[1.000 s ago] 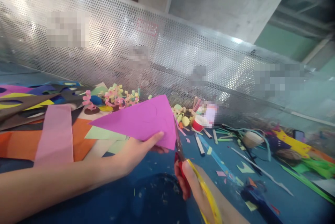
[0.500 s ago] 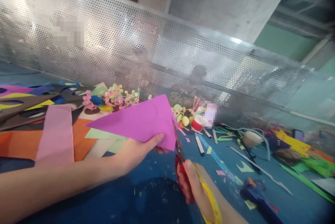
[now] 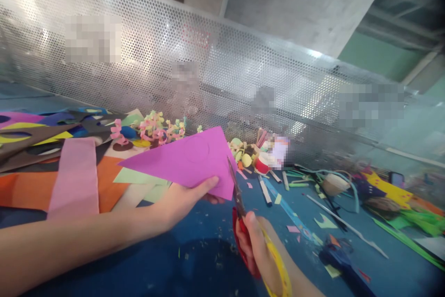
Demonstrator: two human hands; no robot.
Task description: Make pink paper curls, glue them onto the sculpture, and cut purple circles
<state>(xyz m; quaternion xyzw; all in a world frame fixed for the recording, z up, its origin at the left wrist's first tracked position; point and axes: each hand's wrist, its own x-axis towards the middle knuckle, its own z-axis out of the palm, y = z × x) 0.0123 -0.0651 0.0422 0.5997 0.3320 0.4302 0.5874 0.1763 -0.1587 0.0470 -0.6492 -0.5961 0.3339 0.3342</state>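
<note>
A purple sheet of paper (image 3: 181, 162) with a faint circle drawn on it is held up above the table. My left hand (image 3: 194, 197) pinches its lower edge, thumb on top and fingers underneath. In my right hand (image 3: 255, 241) is a pair of scissors (image 3: 238, 192) with one red and one yellow handle loop. The blades point up and away from me, at the right edge of the paper. How far the blades are parted is hard to make out.
On the blue table (image 3: 208, 260), coloured paper sheets (image 3: 73, 172) spread at the left. Pink and yellow paper curls (image 3: 156, 128) lie behind my left hand. Rightward are a red-and-white cup (image 3: 262, 162), a tape roll (image 3: 334, 185), a dark blue tool (image 3: 342, 262) and scraps. A perforated metal screen (image 3: 146, 51) stands behind.
The purple paper's left tip has shifted slightly to the right. The scissors' handles have turned a little, and the blades stay at the paper's right edge.
</note>
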